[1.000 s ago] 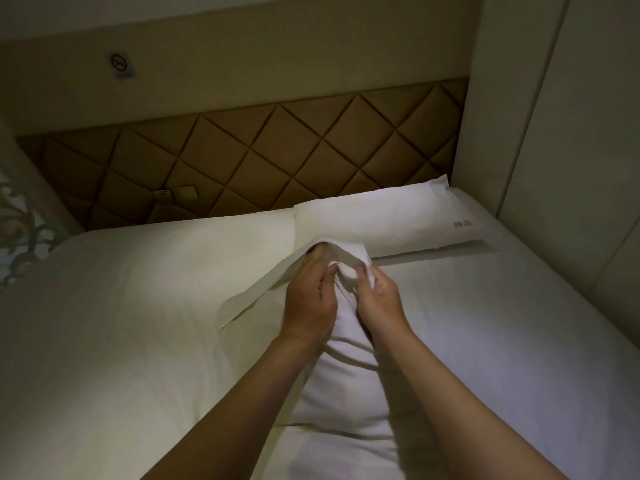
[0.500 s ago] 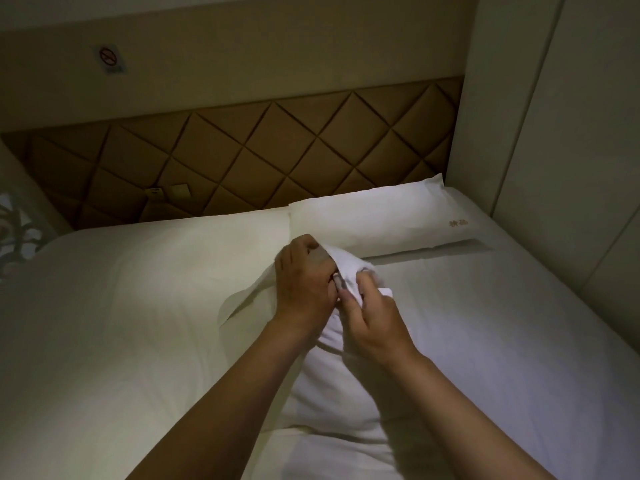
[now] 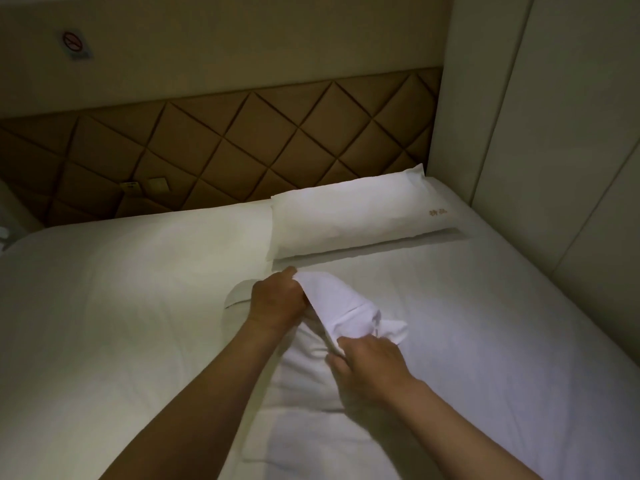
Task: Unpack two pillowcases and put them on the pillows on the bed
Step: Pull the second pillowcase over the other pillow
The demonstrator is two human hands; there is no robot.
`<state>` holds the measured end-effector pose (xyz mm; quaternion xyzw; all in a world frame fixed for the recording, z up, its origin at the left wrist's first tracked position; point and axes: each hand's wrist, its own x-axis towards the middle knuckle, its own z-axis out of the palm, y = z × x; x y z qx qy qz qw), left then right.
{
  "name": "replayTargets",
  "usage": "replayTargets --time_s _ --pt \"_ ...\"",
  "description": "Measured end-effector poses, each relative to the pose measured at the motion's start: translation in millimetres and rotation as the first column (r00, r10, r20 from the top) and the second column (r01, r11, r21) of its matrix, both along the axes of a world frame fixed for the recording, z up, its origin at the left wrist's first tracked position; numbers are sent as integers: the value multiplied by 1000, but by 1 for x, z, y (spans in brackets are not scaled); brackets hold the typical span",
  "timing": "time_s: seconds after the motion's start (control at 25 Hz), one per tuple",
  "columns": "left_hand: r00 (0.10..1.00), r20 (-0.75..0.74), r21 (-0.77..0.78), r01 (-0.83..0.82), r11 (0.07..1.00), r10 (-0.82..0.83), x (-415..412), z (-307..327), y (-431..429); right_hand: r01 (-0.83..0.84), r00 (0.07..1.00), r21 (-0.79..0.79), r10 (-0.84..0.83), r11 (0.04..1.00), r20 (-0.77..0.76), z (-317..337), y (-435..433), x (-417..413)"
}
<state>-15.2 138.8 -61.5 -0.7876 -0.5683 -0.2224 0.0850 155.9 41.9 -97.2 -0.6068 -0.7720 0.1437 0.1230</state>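
Note:
A white pillow [image 3: 304, 372] lies lengthwise on the bed in front of me, its far end bunched up inside a white pillowcase [image 3: 341, 311]. My left hand [image 3: 277, 299] grips the pillowcase's far edge, with a flat flap of the case spreading to its left. My right hand [image 3: 367, 370] pinches the case's cloth nearer to me, on the pillow's right side. A second pillow [image 3: 356, 216] in a white case with a small gold mark lies across the head of the bed at the right.
The white bed sheet [image 3: 114, 323] covers the whole mattress. A brown quilted headboard [image 3: 221, 147] runs behind it. A pale panelled wall [image 3: 540, 133] stands close along the bed's right side.
My right hand has slid back toward me along the pillow, dragging the pillowcase cloth with it. My left hand stays at the far end. The view has tilted down slightly.

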Motion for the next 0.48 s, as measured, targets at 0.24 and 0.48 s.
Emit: replayTargets --time_s 0.24,0.48 --pt "846 -495 -182 119 976 -195 -59 -34 -17 210 964 -11 -205 978 172 -24 30 10" --pt "659 -590 -190 449 873 -467 -18 -49 -22 403 900 -63 -382 913 211 -24 32 14"
